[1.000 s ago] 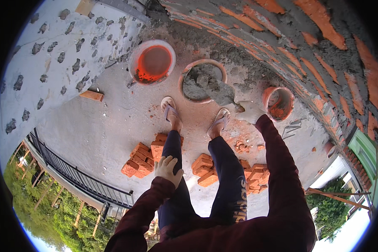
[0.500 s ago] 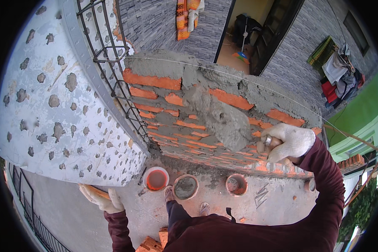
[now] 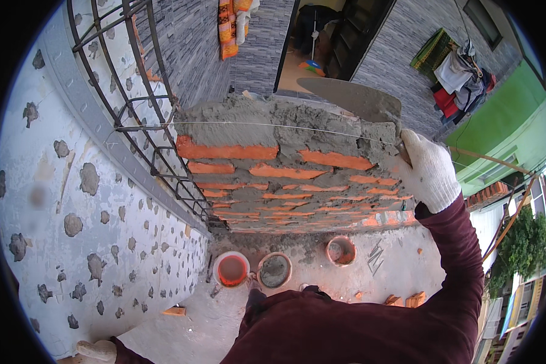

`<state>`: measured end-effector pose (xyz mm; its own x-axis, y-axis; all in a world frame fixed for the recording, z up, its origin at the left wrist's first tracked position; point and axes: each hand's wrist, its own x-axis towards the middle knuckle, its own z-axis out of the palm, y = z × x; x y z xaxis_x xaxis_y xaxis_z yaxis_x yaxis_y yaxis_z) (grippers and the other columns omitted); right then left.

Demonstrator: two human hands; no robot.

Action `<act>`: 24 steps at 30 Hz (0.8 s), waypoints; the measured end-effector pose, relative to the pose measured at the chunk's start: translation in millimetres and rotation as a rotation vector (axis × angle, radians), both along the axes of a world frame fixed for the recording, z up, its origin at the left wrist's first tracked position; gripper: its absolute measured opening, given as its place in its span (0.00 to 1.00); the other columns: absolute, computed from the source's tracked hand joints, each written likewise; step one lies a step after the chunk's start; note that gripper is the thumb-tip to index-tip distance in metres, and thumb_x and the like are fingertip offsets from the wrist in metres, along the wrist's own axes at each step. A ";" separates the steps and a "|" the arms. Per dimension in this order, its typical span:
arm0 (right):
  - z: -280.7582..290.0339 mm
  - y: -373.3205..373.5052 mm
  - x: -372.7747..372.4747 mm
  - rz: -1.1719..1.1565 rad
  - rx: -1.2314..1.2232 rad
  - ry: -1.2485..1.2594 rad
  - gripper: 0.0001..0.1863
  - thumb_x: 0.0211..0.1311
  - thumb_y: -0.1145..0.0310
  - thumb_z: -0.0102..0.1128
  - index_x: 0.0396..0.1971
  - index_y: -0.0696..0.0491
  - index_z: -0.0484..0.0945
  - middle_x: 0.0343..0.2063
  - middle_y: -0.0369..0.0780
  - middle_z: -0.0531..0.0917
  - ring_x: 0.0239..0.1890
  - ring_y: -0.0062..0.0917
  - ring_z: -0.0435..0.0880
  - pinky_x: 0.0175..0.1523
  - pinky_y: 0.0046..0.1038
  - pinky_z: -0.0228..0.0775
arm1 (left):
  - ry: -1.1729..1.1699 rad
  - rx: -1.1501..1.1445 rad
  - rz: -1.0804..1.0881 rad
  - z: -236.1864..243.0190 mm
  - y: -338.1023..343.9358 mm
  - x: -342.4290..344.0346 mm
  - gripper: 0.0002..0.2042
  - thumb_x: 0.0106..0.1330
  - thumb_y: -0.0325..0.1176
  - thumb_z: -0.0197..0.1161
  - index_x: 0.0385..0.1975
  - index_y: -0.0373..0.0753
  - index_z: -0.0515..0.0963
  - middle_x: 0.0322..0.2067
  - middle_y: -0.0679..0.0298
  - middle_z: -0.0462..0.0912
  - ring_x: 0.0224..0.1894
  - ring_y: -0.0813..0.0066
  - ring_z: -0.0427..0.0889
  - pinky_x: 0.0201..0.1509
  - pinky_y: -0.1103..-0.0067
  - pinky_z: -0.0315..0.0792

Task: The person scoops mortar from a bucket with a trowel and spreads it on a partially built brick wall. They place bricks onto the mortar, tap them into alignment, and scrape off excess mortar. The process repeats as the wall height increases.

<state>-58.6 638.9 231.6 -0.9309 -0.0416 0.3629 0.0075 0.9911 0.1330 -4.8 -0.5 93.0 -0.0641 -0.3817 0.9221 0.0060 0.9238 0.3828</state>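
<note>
My right hand (image 3: 428, 170), in a white knitted glove, is closed around the handle of a trowel (image 3: 352, 97). Its broad grey blade is raised along the top of a brick wall (image 3: 340, 159), at the right end of the wet mortar (image 3: 224, 115). A thin white string line (image 3: 267, 125) runs across the wall just below its top. At the lower left, my gloved left hand (image 3: 97, 350) is beside the bottom of the white panel, partly cut off by the picture's dark rim. A sliver of something orange-brown shows under its fingers, too little to name.
A rebar cage (image 3: 145, 97) rises at the wall's left end, next to a white panel dotted with mortar (image 3: 73, 224). On the floor stand a white bucket with reddish water (image 3: 232, 270), a mortar bucket (image 3: 274, 270) and another bucket (image 3: 341, 250). Beyond the wall, someone holds a broom (image 3: 312, 65).
My right hand has lifted the trowel from the wall's face to its top, and the mortar load on the blade is gone. My left hand has moved down and left. The view has shifted.
</note>
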 end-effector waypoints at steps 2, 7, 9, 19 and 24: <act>23.0 -26.6 26.9 -0.183 -0.206 -0.046 0.18 0.58 0.68 0.67 0.46 0.59 0.76 0.26 0.47 0.80 0.27 0.40 0.84 0.36 0.37 0.75 | 0.011 0.043 -0.038 -3.2 11.3 -8.3 0.47 0.69 0.57 0.63 0.76 0.27 0.51 0.72 0.42 0.57 0.74 0.48 0.59 0.77 0.58 0.58; 25.5 -62.7 91.8 -0.204 -0.597 -0.478 0.19 0.63 0.66 0.66 0.49 0.61 0.77 0.24 0.44 0.80 0.27 0.35 0.84 0.35 0.33 0.74 | 0.030 0.135 -0.124 -7.3 27.0 -22.0 0.47 0.69 0.54 0.64 0.76 0.26 0.50 0.72 0.42 0.58 0.73 0.49 0.60 0.77 0.58 0.58; -2.8 -81.6 86.2 -0.183 -0.603 -0.549 0.21 0.64 0.64 0.67 0.51 0.62 0.77 0.26 0.47 0.82 0.31 0.40 0.87 0.37 0.36 0.76 | 0.044 0.168 -0.166 -9.2 31.1 -27.6 0.47 0.69 0.52 0.65 0.76 0.26 0.49 0.72 0.42 0.58 0.73 0.49 0.61 0.77 0.57 0.58; -86.2 -74.5 72.1 -0.321 -0.938 -0.307 0.20 0.69 0.67 0.58 0.53 0.66 0.74 0.24 0.42 0.80 0.23 0.29 0.82 0.30 0.30 0.73 | 0.099 0.311 -0.238 -6.7 18.4 -5.5 0.47 0.68 0.46 0.69 0.76 0.25 0.47 0.72 0.41 0.60 0.72 0.50 0.63 0.77 0.56 0.57; -82.3 -150.8 69.7 -0.251 -1.651 -0.191 0.23 0.77 0.62 0.50 0.58 0.68 0.68 0.26 0.40 0.78 0.15 0.21 0.75 0.20 0.23 0.70 | 0.125 0.373 -0.274 -6.3 16.9 3.4 0.48 0.67 0.42 0.71 0.76 0.25 0.46 0.72 0.41 0.61 0.71 0.51 0.64 0.76 0.56 0.57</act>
<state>11.1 488.2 149.4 -0.8878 0.3881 -0.2475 0.2834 0.0372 -0.9583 -1.4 16.4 86.7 -0.1059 -0.6727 0.7323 0.2973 0.6814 0.6688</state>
